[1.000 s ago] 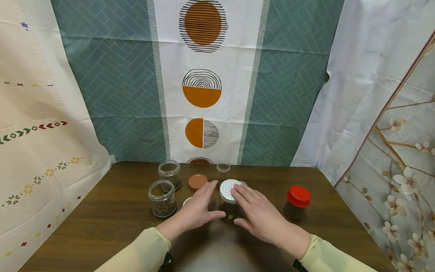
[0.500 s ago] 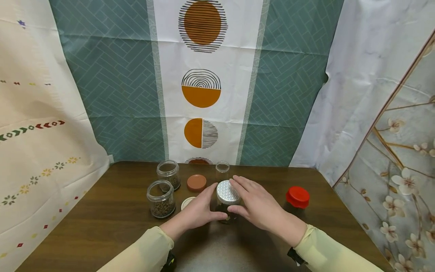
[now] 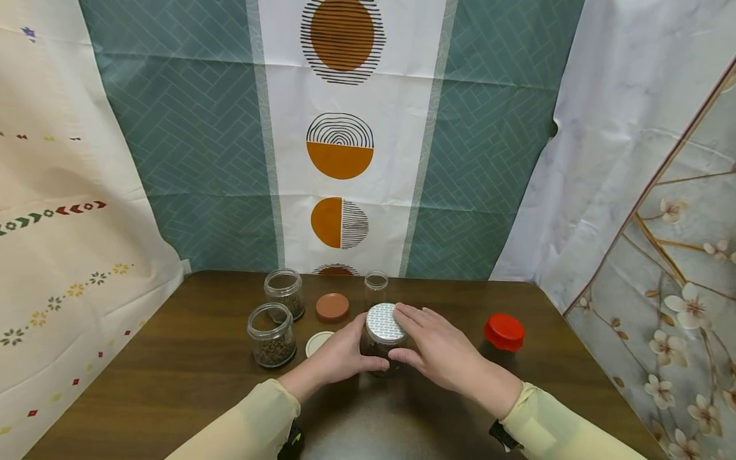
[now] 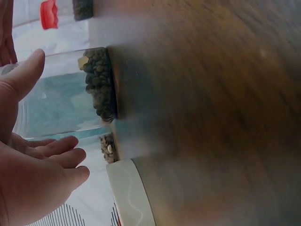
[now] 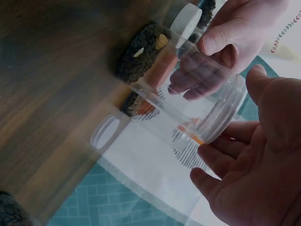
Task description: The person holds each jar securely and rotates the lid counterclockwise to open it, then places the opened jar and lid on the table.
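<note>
"Position of the covered jar (image 3: 384, 324)?"
"Left of the red-lidded jar (image 3: 504, 332); left hand (image 3: 342, 358) clamps the covered jar's side, right hand (image 3: 436, 346) its top rim."
"Room?"
"I see the table (image 3: 569, 370) extend right of the red-lidded jar to its edge."

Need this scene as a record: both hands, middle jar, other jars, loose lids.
Left hand: grips middle jar by its side
Right hand: holds its top
Middle jar pose: upright on table
Contents: dark pellets, yellowish pieces
Left: front-left jar, back-left jar, both open
Behind: slim jar
Right: red-lidded jar
Lids include: terracotta lid, white lid
</note>
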`<state>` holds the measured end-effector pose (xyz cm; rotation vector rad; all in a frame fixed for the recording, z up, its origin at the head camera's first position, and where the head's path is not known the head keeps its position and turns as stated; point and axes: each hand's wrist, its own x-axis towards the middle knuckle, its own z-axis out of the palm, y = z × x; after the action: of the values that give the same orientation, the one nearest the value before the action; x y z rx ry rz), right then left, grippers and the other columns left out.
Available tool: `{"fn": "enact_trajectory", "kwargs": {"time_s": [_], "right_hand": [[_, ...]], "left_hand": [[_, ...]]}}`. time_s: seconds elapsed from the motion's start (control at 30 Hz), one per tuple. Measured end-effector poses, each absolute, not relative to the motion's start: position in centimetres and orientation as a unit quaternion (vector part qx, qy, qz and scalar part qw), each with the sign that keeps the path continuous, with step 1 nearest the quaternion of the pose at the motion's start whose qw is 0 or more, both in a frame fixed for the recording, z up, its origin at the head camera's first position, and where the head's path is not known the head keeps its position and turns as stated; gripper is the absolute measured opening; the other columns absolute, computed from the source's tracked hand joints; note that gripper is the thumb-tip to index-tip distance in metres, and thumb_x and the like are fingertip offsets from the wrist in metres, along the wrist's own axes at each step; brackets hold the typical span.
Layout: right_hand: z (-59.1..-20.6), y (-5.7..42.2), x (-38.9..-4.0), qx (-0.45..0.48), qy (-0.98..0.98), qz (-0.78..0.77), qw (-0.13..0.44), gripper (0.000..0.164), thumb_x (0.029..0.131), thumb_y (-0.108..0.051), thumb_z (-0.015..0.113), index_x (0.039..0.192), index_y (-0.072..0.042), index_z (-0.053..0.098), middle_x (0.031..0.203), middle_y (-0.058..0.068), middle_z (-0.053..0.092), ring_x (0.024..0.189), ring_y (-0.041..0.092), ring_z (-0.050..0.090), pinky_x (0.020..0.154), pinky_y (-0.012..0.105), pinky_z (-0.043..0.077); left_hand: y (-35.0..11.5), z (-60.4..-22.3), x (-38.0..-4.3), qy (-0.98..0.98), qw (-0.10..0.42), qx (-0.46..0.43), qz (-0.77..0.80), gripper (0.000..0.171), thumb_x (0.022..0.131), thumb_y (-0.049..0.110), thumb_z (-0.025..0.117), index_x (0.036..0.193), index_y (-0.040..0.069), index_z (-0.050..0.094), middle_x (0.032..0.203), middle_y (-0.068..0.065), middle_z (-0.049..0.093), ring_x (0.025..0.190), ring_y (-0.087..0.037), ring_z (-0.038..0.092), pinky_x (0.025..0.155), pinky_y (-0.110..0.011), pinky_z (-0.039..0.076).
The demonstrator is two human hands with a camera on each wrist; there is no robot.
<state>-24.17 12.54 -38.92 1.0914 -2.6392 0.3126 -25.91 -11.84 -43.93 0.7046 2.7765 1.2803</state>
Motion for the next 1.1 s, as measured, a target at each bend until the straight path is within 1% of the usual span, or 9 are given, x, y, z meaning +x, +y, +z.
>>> {"fn": "enact_trajectory", "kwargs": {"time_s": [0.17,0.3,0.37,0.5,0.67,0.83,1.1], "right_hand": [[-39.3,12.9,-24.0,0.369,-0.914,0.126,0.114,0.082,0.103,-0.045,0.079,0.163,0.003,0.049,0.170,0.019,0.046,0.153,0.038,0.048,0.124,0.055,0.039],[-39.5,13.2,-23.9,0.353,-0.919,0.144,0.097,0.083,0.104,-0.046,0.077,0.166,0.001,0.046,0.173,0.017,0.041,0.154,0.040,0.047,0.122,0.057,0.041],[-39.5,13.4,-23.8,0.349,-0.920,0.154,0.091,0.083,0.105,-0.046,0.075,0.166,0.000,0.045,0.174,0.017,0.040,0.154,0.041,0.047,0.120,0.058,0.042],[-39.5,13.9,-23.8,0.346,-0.920,0.169,0.079,0.083,0.106,-0.048,0.073,0.168,0.000,0.043,0.176,0.015,0.038,0.155,0.041,0.046,0.119,0.059,0.043],[-39.6,14.4,-23.8,0.331,-0.922,0.193,0.059,0.085,0.105,-0.047,0.074,0.170,-0.003,0.040,0.177,0.013,0.035,0.155,0.039,0.046,0.117,0.059,0.045],[-39.6,14.6,-23.9,0.324,-0.922,0.211,0.038,0.086,0.106,-0.048,0.074,0.171,-0.005,0.038,0.177,0.014,0.035,0.155,0.039,0.046,0.117,0.062,0.045],[-39.9,14.9,-24.0,0.309,-0.922,0.231,0.007,0.088,0.106,-0.054,0.070,0.173,-0.009,0.035,0.179,0.012,0.032,0.156,0.036,0.045,0.120,0.062,0.042]], "left_hand": [[-11.6,-44.2,-26.0,0.886,0.002,0.224,0.406,0.098,0.088,0.033,0.097,0.158,-0.008,0.042,0.152,-0.022,0.059,0.137,-0.035,0.061,0.115,-0.057,0.048],[-11.4,-44.3,-26.2,0.889,-0.004,0.219,0.402,0.094,0.089,0.038,0.096,0.156,-0.004,0.046,0.147,-0.017,0.064,0.134,-0.032,0.064,0.112,-0.055,0.051],[-11.4,-44.2,-26.3,0.892,-0.003,0.215,0.398,0.093,0.089,0.039,0.096,0.156,-0.003,0.046,0.147,-0.016,0.064,0.134,-0.032,0.064,0.112,-0.055,0.051],[-11.3,-43.8,-26.4,0.896,-0.003,0.214,0.389,0.091,0.090,0.037,0.095,0.157,-0.001,0.047,0.150,-0.016,0.062,0.137,-0.032,0.062,0.113,-0.055,0.050],[-11.5,-43.1,-26.4,0.896,-0.004,0.220,0.386,0.085,0.092,0.032,0.094,0.156,0.000,0.050,0.151,-0.016,0.060,0.138,-0.034,0.060,0.115,-0.056,0.049],[-11.7,-42.9,-26.3,0.901,-0.003,0.226,0.370,0.085,0.093,0.032,0.093,0.158,-0.001,0.049,0.156,-0.019,0.057,0.142,-0.037,0.057,0.117,-0.058,0.047],[-11.8,-42.7,-26.1,0.911,-0.009,0.233,0.340,0.087,0.094,0.035,0.091,0.160,0.001,0.047,0.156,-0.020,0.055,0.138,-0.035,0.059,0.114,-0.056,0.049]]}}
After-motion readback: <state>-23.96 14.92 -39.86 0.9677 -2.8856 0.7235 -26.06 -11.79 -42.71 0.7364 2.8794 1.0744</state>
